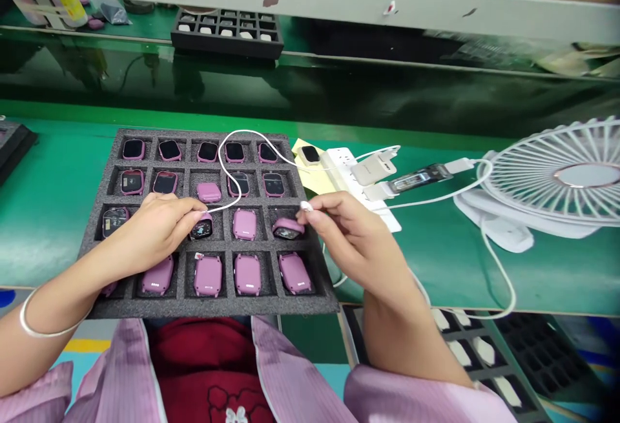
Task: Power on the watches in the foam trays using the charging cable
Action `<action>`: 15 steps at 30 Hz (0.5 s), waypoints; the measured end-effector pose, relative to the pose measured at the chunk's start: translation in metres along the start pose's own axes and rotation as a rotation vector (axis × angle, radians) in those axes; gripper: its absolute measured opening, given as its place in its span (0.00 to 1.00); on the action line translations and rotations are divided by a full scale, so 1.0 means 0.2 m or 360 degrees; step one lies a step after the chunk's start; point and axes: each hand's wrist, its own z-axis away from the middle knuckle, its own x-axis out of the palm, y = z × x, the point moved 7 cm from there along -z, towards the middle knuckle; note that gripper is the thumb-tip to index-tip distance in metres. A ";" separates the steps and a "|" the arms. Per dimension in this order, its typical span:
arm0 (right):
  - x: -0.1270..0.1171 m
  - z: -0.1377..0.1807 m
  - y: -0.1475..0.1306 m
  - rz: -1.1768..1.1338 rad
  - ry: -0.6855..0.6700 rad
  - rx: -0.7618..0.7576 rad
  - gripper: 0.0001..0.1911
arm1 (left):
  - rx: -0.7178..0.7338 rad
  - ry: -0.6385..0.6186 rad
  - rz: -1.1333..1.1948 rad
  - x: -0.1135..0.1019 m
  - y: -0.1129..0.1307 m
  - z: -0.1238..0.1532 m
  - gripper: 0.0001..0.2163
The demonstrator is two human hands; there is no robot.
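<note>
A black foam tray (97, 216) with a grid of pockets holds several pink smartwatch bodies, some screen up, some back up. My left hand (155, 226) lies over the tray's third row, its fingers closed on a pink watch body (202, 226) tilted in its pocket. A white cable (227, 171) loops over the tray to that watch. My right hand (349, 232) is beside the tray's right edge, fingers pinched on the white cable's end (306, 205), just above another tilted watch body (287, 228).
A white power strip (346, 174) with plugs and adapters lies right of the tray, with a watch (310, 154) on a yellow note. A white desk fan (557, 177) stands far right. Another black tray (227, 32) sits at the back; more trays lie below the bench's front edge.
</note>
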 end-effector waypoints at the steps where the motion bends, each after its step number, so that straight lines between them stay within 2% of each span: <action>1: -0.01 0.01 -0.02 -0.0070 -0.0048 0.0010 0.05 | 0.0002 0.0005 0.0008 0.00 0.00 0.00 0.21; 4: -0.02 0.02 -0.08 -0.0064 -0.0134 -0.0046 0.05 | 0.0006 -0.0006 0.0044 0.00 0.00 0.00 0.20; 6: -0.06 0.02 -0.09 0.0070 -0.0062 -0.0103 0.05 | 0.0002 0.0012 0.0053 0.00 0.00 0.00 0.20; 9: -0.09 0.04 -0.08 0.0253 -0.0043 -0.0127 0.05 | -0.0013 0.0161 0.0046 -0.03 0.00 0.01 0.19; 12: -0.08 0.07 -0.05 0.0345 -0.0164 -0.0105 0.06 | 0.0013 0.0245 0.0081 -0.05 0.01 0.01 0.19; 15: -0.04 0.11 -0.02 0.0494 -0.0344 -0.0139 0.07 | 0.0055 0.0182 0.0103 -0.03 0.02 0.01 0.19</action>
